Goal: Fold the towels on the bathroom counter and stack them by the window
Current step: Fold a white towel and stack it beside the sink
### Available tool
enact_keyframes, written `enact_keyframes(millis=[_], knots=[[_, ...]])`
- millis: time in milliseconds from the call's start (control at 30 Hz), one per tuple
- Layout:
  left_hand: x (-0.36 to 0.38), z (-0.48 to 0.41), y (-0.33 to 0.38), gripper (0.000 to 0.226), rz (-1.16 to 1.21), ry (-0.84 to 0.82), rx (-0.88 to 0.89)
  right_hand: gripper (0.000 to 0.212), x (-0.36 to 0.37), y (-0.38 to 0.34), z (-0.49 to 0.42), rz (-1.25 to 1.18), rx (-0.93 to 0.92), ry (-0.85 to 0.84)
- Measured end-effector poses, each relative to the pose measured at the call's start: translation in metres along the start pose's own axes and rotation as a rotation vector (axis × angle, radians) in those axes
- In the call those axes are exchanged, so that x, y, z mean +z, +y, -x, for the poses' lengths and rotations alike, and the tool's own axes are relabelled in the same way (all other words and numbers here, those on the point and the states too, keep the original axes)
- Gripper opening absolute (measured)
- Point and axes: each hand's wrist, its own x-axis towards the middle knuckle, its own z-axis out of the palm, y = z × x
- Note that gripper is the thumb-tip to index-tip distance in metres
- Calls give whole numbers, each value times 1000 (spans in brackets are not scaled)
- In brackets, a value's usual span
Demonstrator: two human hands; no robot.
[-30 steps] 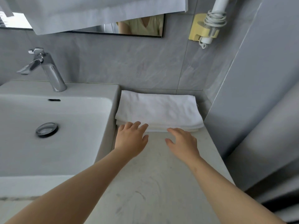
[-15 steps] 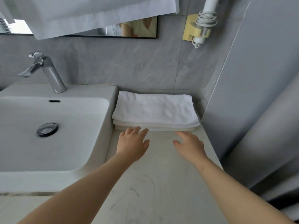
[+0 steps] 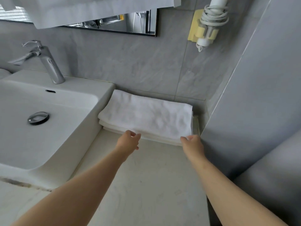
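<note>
A stack of folded white towels (image 3: 146, 118) lies on the pale counter (image 3: 146, 185), in the back right corner between the sink and the grey wall. My left hand (image 3: 128, 141) is at the stack's near edge, left of middle, its fingers curled onto the towel edge and its thumb lower down. My right hand (image 3: 193, 143) is at the stack's near right corner, fingers curled against the towel there. Both forearms reach forward over the counter.
A white sink (image 3: 48, 128) with a chrome tap (image 3: 48, 62) and a drain plug (image 3: 38, 118) fills the left. A grey wall panel (image 3: 252, 111) closes off the right. A hair dryer holder (image 3: 206, 25) and a mirror (image 3: 122, 22) hang above.
Both hands have moved forward from the bare counter to the towel stack's near edge. Their fingers went from flat to curled, and the right hand shifted toward the right corner.
</note>
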Motion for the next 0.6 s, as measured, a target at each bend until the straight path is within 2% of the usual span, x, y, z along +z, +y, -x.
enact_keyframes(millis=[33,133,233,300,400,500,600], knots=[[3,-3,4,29,71,-12,-30,22,1,0,-6,-89,34,7],[8,-13,14,21,311,-21,-143,28,1,-7,-17,-334,134,56],[6,-25,22,14,619,37,-331,37,1,-12,-28,-424,147,70],[5,-32,25,14,731,99,-409,42,2,-17,-33,-465,138,58],[3,-40,33,26,837,237,-439,40,-1,-26,-43,-462,122,36],[-8,-52,38,48,928,377,-446,27,-5,-35,-56,-348,82,53],[-24,-65,40,53,964,433,-478,26,-4,-39,-68,-254,80,53]])
